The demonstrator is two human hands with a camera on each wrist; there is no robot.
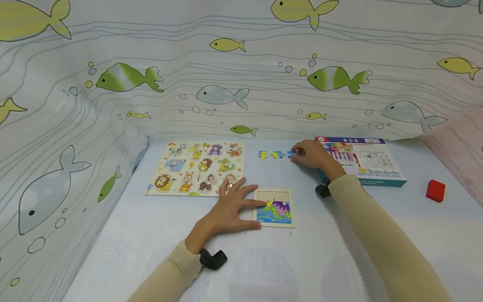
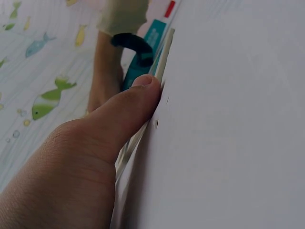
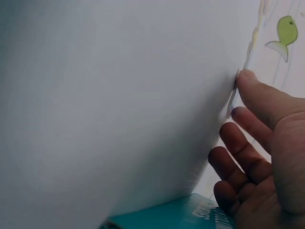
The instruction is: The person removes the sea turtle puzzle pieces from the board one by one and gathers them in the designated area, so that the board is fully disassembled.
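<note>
A small wooden puzzle tray [image 1: 292, 209] lies on the table, with picture pieces in its lower part and a bare wooden strip along its top. My left hand [image 1: 235, 207] is spread at the tray's left side, its fingers straight and one fingertip over the picture. In the left wrist view the thumb [image 2: 128, 105] rests against the tray's edge. Beyond the tray, my right hand [image 1: 312, 154] pinches a blue puzzle piece [image 1: 290, 154] on the table between thumb and forefinger. Left of it lie a blue-and-yellow piece [image 1: 277, 154] and another puzzle piece [image 1: 263, 155].
A large animal puzzle board [image 1: 196, 167] lies at the back left, partly under my left fingers. A flat toy box [image 1: 377, 163] lies behind and right of my right hand. Farther right is a red block [image 1: 435, 191]. Fish-patterned cloth [image 1: 181, 121] rises behind the table.
</note>
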